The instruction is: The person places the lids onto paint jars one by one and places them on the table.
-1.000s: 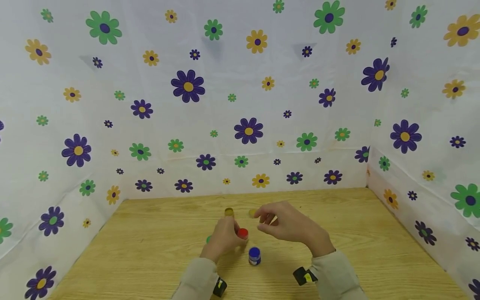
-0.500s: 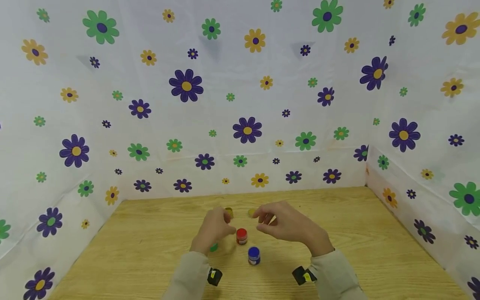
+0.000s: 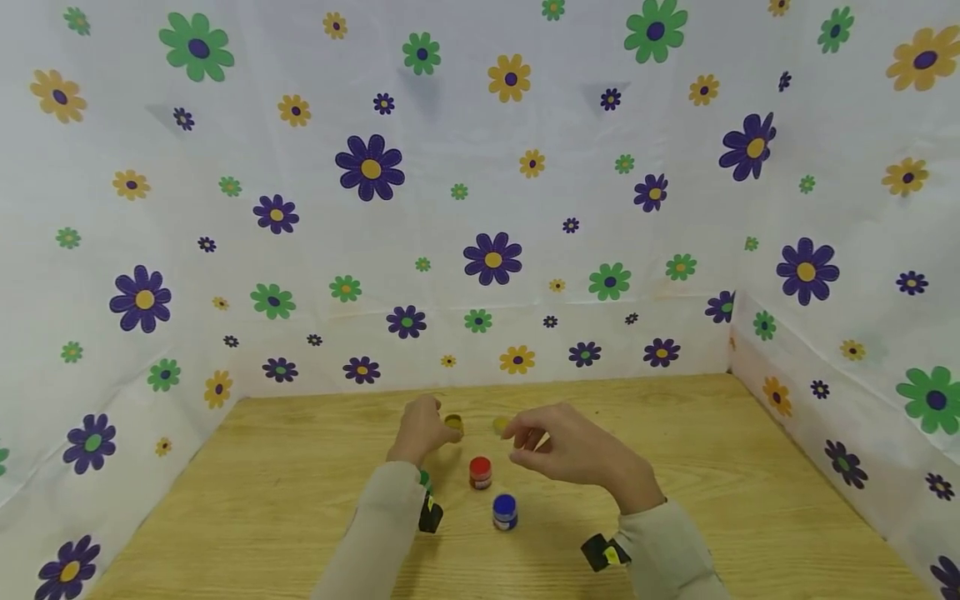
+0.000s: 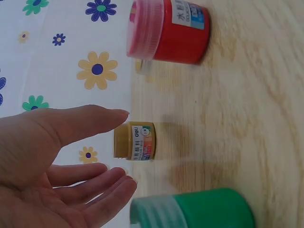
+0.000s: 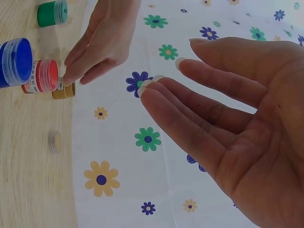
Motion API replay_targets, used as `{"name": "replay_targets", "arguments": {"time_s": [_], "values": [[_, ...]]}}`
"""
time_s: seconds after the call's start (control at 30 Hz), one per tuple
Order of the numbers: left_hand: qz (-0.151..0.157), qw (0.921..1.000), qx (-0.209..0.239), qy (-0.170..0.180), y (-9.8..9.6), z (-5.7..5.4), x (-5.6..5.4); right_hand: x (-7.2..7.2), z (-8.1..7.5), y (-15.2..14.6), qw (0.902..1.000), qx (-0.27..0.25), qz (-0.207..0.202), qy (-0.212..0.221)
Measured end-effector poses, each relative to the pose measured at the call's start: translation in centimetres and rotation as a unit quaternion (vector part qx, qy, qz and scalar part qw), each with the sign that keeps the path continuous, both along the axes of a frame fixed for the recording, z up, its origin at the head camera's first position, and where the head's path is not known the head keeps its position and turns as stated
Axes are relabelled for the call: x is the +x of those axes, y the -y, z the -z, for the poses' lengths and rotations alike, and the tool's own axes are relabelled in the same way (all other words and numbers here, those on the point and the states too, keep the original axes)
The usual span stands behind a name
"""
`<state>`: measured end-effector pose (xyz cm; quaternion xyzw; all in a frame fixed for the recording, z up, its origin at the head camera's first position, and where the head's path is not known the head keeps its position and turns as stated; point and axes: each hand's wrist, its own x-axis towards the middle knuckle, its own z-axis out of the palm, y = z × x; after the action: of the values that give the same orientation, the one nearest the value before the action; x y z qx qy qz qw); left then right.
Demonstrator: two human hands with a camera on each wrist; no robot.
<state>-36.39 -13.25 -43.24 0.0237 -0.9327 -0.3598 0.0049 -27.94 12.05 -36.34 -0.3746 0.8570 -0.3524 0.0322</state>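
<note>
At the back of the table, a small ochre-yellow paint jar [image 3: 453, 423] stands upright, its label showing in the left wrist view. My left hand [image 3: 422, 427] is just left of it, thumb and fingers spread apart; whether the thumb touches it I cannot tell. A loose yellowish lid [image 5: 55, 141] lies on the wood to the right of that jar. My right hand [image 3: 570, 446] hovers in the air near this lid, fingers loosely bent and holding nothing. A red-capped paint jar [image 3: 480, 473] stands nearer, between the hands.
In front of the red jar stands a blue paint jar [image 3: 506, 512]. A green paint jar [image 4: 204, 209] is partly hidden behind the left forearm in the head view. Flower-printed white cloth [image 3: 420, 225] walls the wooden table [image 3: 300, 500] at the back and sides.
My left hand has let go of the red jar, leaving it standing, and moved back and left to beside the yellow jar. The right hand has stayed nearly still.
</note>
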Motion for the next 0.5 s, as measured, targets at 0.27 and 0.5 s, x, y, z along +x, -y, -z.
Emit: {"name": "replay_targets", "arguments": {"time_s": [0.27,0.5], "values": [[0.006,0.9999,-0.006,0.008,0.0,1.3,-1.4,0.0,-0.1,0.1,1.0,0.006,-0.001,-0.002],[-0.017,0.9998,-0.001,-0.006,-0.5,2.2,-1.6,0.0,-0.1,0.1,1.0,0.004,-0.003,-0.005]]}}
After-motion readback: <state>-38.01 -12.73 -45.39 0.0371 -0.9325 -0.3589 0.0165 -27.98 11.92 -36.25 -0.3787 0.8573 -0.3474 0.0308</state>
